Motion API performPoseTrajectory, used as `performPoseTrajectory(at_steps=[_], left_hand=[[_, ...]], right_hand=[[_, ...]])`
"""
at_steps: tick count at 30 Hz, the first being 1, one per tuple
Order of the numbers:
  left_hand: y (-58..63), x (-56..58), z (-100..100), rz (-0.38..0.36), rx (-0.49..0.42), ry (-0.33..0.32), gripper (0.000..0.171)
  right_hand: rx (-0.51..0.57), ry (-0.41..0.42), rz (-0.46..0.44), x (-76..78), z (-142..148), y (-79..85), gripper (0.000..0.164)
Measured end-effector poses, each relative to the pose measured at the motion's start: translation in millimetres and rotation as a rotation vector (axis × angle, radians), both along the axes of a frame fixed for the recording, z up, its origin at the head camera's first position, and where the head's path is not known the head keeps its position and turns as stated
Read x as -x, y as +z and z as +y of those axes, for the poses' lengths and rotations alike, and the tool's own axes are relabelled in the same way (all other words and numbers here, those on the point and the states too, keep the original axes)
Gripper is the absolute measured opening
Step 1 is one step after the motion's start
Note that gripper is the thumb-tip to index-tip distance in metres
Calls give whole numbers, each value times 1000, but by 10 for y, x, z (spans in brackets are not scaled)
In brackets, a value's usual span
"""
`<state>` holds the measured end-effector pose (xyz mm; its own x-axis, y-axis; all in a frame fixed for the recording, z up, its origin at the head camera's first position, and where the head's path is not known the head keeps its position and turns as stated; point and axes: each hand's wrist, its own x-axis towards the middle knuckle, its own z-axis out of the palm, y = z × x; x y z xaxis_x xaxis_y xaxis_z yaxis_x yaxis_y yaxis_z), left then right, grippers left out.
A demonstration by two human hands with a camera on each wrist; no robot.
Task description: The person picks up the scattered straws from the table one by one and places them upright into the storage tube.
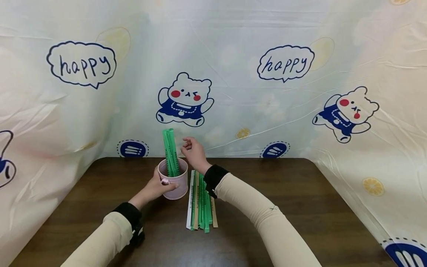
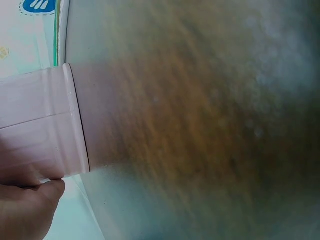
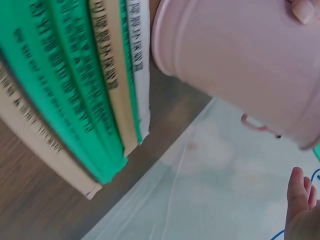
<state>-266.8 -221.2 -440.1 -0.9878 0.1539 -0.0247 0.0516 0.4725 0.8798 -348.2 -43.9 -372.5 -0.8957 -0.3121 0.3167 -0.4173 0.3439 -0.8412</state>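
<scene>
My left hand grips a small pink metal bucket, its thumb lying across the front. In the left wrist view part of that hand presses against the bucket's side. Several green-wrapped drinking straws stand in the bucket, leaning slightly and rising well above the rim. Just right of them, my right hand is raised with loosely bent fingers and nothing visible in it. Below its wrist, a row of wrapped straws in green, tan and white lies on the table beside the bucket.
The brown wooden table ends at a back edge close behind the bucket. A pale printed cloth with bears and lettering hangs behind it and along both sides. A small pink loop sticks out from the bucket's side.
</scene>
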Motion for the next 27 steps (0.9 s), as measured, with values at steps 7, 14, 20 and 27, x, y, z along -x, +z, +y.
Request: performPoseTrajectory(at_steps=[7, 14, 20, 27], left_hand=[[28, -1, 3, 1, 11, 5, 110], [6, -3, 10, -4, 8, 7, 110], [-5, 2, -1, -19, 5, 3, 110], [0, 20, -4, -28, -11, -2, 110]], right_hand=[[0, -27, -22, 104, 242, -33, 40], [-202, -49, -68, 180, 638, -230, 38], [-370, -19, -142, 407, 949, -657, 34], [-397, 9, -287, 664, 1069, -1218, 35]])
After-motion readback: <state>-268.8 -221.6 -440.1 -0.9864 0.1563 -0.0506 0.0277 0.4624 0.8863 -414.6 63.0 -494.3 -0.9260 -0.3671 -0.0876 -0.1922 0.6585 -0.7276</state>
